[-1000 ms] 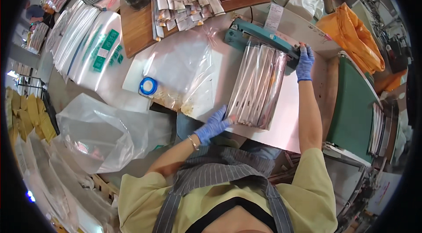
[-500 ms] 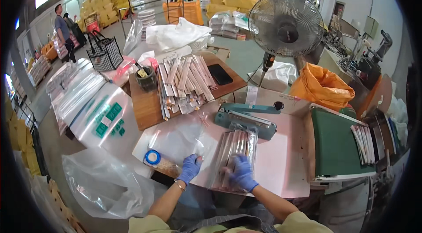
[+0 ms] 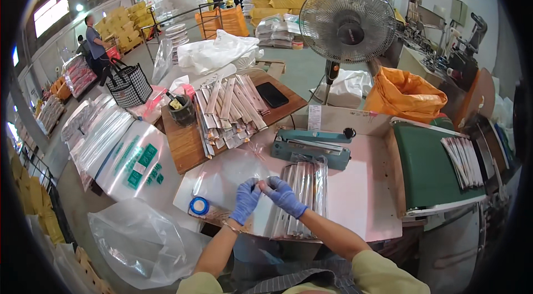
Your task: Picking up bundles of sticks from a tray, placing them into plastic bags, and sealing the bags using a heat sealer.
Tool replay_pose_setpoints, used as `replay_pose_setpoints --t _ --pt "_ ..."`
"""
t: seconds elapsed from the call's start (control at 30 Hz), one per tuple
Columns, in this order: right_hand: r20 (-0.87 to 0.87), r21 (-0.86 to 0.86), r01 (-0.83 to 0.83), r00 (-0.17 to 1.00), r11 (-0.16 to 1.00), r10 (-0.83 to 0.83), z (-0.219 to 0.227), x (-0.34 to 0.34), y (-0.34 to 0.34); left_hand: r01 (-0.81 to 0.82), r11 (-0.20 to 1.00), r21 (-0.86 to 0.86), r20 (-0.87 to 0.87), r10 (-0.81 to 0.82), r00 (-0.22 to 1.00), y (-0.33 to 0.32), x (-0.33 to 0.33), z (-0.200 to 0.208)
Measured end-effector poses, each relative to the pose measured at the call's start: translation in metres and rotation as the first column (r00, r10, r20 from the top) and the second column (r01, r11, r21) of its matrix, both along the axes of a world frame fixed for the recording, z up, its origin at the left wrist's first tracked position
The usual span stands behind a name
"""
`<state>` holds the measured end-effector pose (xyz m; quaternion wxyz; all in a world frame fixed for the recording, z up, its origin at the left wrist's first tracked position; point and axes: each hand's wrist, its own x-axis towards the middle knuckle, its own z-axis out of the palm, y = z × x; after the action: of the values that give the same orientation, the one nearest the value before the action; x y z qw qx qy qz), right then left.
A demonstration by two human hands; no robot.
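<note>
My left hand (image 3: pixel 244 199) and my right hand (image 3: pixel 284 196), both in blue gloves, meet in front of me, fingertips pinched together on the near left corner of a clear bag (image 3: pixel 304 197). The bag is filled with long thin packets and lies flat on the pale table (image 3: pixel 361 199). Its far end reaches under a teal heat sealer (image 3: pixel 311 147). A pile of empty clear bags (image 3: pixel 225 175) lies just left of my hands, with a blue tape roll (image 3: pixel 199 206) at its near edge.
A wooden board (image 3: pixel 186 150) to the left carries several long packets (image 3: pixel 230 108), a dark cup and a black phone (image 3: pixel 272 95). A green conveyor (image 3: pixel 427 175) with packets stands right, a fan (image 3: pixel 347 22) and orange bag (image 3: pixel 405 94) behind. People stand far back.
One second ago my right hand was at the sealer and my left on the bag. Both hands then drew back and now pinch together at the bag's near left corner. The view has tilted up.
</note>
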<state>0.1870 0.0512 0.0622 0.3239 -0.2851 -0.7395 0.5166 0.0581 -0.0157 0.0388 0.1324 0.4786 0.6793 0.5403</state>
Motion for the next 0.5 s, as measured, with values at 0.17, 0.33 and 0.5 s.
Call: replay_pose_setpoints --t 0.17,0.33,0.5 --pt "0.030 0.542 0.150 0.980 0.827 -0.197 -0.010 0.014 0.034 -0.197 0.979 -0.051 0.011 0.198 0.980 -0.008 -0.030 0.010" --pt "-0.007 0.538 0.242 0.959 0.808 -0.282 -0.010 0.015 0.028 -0.388 0.919 0.075 -0.415 0.382 0.826 -0.016 0.009 0.046" --pt "0.016 0.366 0.045 0.998 0.929 -0.055 0.007 0.012 -0.011 -0.357 0.875 -0.327 -0.656 0.062 0.753 0.007 0.008 0.009"
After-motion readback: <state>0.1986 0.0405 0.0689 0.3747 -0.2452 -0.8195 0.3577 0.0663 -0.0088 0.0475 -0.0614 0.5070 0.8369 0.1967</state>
